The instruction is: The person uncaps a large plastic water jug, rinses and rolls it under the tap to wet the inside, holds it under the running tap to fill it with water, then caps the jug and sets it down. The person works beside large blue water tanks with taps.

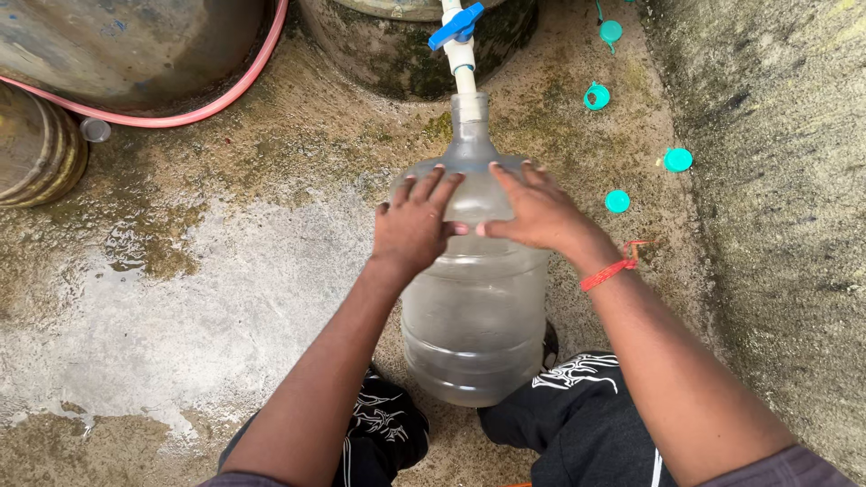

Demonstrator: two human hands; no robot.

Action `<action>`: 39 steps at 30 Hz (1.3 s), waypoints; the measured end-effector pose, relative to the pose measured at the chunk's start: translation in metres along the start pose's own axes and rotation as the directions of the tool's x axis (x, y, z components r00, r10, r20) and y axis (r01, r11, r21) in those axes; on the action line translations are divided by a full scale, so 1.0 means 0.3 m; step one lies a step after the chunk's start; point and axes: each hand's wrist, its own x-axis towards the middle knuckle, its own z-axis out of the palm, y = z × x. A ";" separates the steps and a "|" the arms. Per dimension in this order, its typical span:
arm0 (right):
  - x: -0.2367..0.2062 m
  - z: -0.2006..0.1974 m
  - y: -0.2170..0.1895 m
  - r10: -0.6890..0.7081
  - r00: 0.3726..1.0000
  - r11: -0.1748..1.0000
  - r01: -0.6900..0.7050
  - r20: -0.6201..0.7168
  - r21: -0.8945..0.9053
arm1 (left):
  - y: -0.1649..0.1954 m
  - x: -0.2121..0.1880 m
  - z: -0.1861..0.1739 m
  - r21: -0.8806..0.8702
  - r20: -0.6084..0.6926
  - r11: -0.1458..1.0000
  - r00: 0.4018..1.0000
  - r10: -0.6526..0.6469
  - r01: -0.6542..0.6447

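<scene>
Big clear water jug [475, 307] stands upright on the wet concrete floor [225, 298], between the person's knees, black trousers [577, 415] on either side of its base. Jug's neck sits directly under a white pipe [465, 77] that comes down from above; pipe end goes into or right at the mouth, can't tell how deep. Blue valve handle [457, 24] on the pipe just above that.

Left hand [413, 225] lies flat on the jug's shoulder, fingers spread and pointing up toward the neck, palm pressed on the plastic. Right hand [537, 209] same thing on the other side of the shoulder, fingers spread, thumb tip near the left hand's thumb, almost touching. Neither hand is closed around anything: both are open palms steadying the jug, not a wrap-around grasp. Red thread bracelet [609, 269] on the right wrist.

Water level inside the jug: can't tell, walls look misted.

Further out: four teal caps on the floor right of the jug, nearest one [617, 201] just beside the right hand, another [677, 160] by the rough wall [785, 180], two more [596, 96] [611, 32] farther up near the pipe. Round mossy concrete base [397, 54] behind the pipe. Pink hose [225, 99] curves along the floor top left, around a large dark drum [126, 45]. Puddles and brown algae patches across the floor left of the jug.
</scene>
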 end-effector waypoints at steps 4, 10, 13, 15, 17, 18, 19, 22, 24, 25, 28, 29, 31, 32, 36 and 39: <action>0.004 0.038 -0.089 -0.222 0.973 0.975 0.219 -0.061 -0.043 | -0.125 0.004 0.004 -0.034 -0.003 0.972 0.973 -0.231 0.231; -0.001 0.034 -0.124 -0.091 0.992 0.985 0.103 0.089 -0.140 | -0.117 -0.006 0.008 -0.110 -0.214 0.990 0.975 0.066 -0.091; 0.004 0.019 -0.089 -0.047 0.997 0.997 0.051 0.058 -0.059 | -0.044 -0.020 -0.018 -0.026 -0.008 0.997 0.997 0.074 -0.075; 0.007 0.016 -0.069 0.012 0.992 1.000 -0.008 0.125 -0.028 | -0.028 -0.028 -0.041 -0.037 -0.029 0.999 0.999 0.037 -0.038; 0.011 0.017 -0.060 0.094 0.975 0.996 -0.091 0.203 -0.023 | -0.048 -0.030 -0.052 -0.032 -0.020 0.999 1.000 -0.001 0.000; 0.016 0.018 -0.060 0.143 0.958 0.990 -0.139 0.247 -0.035 | -0.071 -0.026 -0.052 -0.029 -0.017 0.999 1.000 -0.021 0.020; 0.021 0.019 -0.061 0.191 0.938 0.982 -0.185 0.289 -0.050 | -0.096 -0.021 -0.044 -0.056 -0.018 0.996 0.997 -0.073 0.072; 0.029 0.024 -0.071 0.120 0.965 0.982 -0.151 0.233 0.116 | -0.200 0.000 0.001 -0.139 -0.104 0.969 0.971 -0.217 0.202; 0.026 0.030 -0.078 0.184 0.952 0.917 -0.255 0.243 0.305 | -0.278 0.009 0.030 -0.209 -0.269 0.947 0.916 -0.296 0.245; 0.023 0.031 -0.080 0.217 0.944 0.867 -0.303 0.249 0.395 | -0.305 0.017 0.043 -0.326 -0.248 0.894 0.885 -0.395 0.308; 0.008 0.043 -0.092 0.364 0.817 0.568 -0.575 0.446 0.589 | -0.341 0.019 0.060 -0.631 -0.058 0.657 0.819 -0.571 0.413; 0.005 0.049 -0.099 0.341 0.792 0.489 -0.610 0.507 0.624 | -0.340 0.015 0.060 -0.709 0.046 0.569 0.832 -0.552 0.417; 0.000 0.063 -0.115 0.277 0.735 0.317 -0.678 0.619 0.664 | -0.328 0.007 0.066 -0.719 0.174 0.516 0.839 -0.516 0.466; 0.002 0.069 -0.124 0.238 0.753 0.262 -0.658 0.614 0.706 | -0.314 0.001 0.064 -0.659 0.199 0.560 0.834 -0.516 0.503; 0.021 0.074 -0.141 0.216 0.760 0.068 -0.638 0.613 0.767 | -0.277 -0.021 0.045 -0.581 0.259 0.604 0.828 -0.497 0.545; 0.040 0.060 -0.138 0.245 0.733 0.025 -0.660 0.635 0.751 | -0.275 -0.024 0.044 -0.614 0.272 0.585 0.838 -0.474 0.530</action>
